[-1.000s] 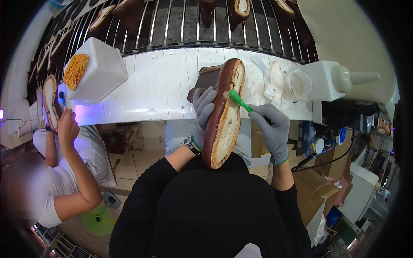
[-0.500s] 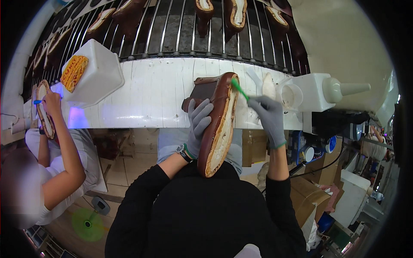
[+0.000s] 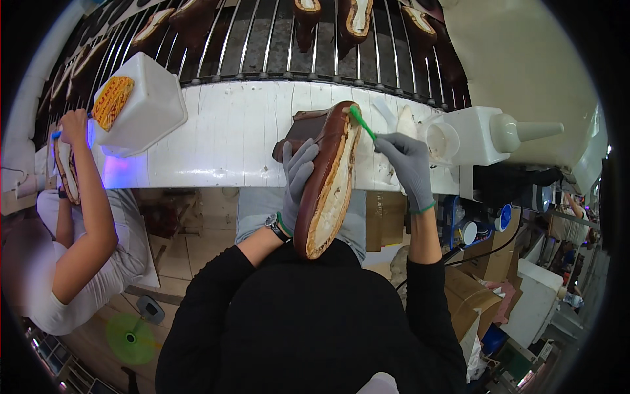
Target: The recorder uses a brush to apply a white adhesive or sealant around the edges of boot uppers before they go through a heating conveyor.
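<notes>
A dark brown leather boot (image 3: 307,209) lies with its pale, unsoled bottom facing up and to the right. Its lower end reaches past the table's front edge over my lap; the shaft rests on the white table. My left hand (image 3: 300,176), in a grey glove, is wrapped round the boot's left side to hold it. In my gloved right hand (image 3: 408,164) is a small green brush (image 3: 365,125), pinched by the handle end. The brush head touches the rim of the boot's bottom at its far end.
A clear round cup (image 3: 441,141) and a white bottle with a long nozzle (image 3: 482,136) are at right. A white container (image 3: 147,108) with a yellow packet stands left. Beyond the table, a metal roller rack (image 3: 262,46) carries several boots. A co-worker's hand (image 3: 74,128) works at far left.
My right hand has carried the brush a little farther along the rim toward the boot's far end. My left hand keeps its hold. The co-worker's raised hand has moved up.
</notes>
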Demonstrator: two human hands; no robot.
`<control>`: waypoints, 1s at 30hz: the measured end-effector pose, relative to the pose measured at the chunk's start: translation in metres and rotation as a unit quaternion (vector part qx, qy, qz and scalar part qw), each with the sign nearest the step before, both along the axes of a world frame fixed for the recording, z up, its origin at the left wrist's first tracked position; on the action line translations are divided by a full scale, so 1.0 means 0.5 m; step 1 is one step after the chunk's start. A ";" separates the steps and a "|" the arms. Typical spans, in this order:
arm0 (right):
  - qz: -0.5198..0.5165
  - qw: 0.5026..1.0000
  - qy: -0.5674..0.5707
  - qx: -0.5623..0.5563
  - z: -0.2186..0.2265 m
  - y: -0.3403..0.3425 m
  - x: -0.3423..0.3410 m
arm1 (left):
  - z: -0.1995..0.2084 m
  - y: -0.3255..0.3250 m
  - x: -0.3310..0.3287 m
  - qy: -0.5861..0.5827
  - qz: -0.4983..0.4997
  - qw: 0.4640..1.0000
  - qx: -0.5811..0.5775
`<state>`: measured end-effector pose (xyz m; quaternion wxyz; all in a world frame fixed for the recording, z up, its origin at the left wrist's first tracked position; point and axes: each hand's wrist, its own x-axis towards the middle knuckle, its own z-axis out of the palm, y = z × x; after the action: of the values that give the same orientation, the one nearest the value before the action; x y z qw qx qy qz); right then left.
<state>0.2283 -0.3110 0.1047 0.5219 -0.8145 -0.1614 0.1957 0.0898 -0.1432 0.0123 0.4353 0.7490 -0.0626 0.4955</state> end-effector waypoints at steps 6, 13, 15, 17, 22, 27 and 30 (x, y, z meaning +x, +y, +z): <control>0.087 0.996 -0.012 -0.021 0.096 -0.020 -0.108 | -0.014 0.002 -0.008 -0.007 -0.024 1.000 -0.010; 0.252 0.950 -0.186 0.001 0.166 -0.023 -0.179 | -0.019 -0.001 -0.016 0.020 -0.019 0.999 -0.034; 0.300 0.930 -0.213 0.002 0.165 -0.022 -0.181 | -0.008 0.005 -0.009 -0.008 -0.026 0.999 -0.035; 0.218 0.961 -0.171 0.022 0.148 -0.012 -0.171 | 0.007 0.012 -0.004 -0.020 -0.039 0.998 -0.043; 0.012 0.995 -0.092 -0.030 0.111 0.019 -0.130 | 0.041 0.026 -0.006 0.034 -0.025 0.999 -0.019; 0.170 0.970 -0.172 0.005 0.168 0.008 -0.177 | 0.058 0.049 -0.009 0.050 -0.034 0.998 0.036; 0.299 0.925 -0.231 -0.043 0.200 -0.004 -0.196 | 0.058 0.060 -0.013 0.072 -0.024 0.995 0.066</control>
<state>0.1305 -0.3129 0.2046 0.3519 -0.7724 -0.5051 0.1563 0.0834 -0.1135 0.0414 0.4001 0.8082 -0.0812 0.4245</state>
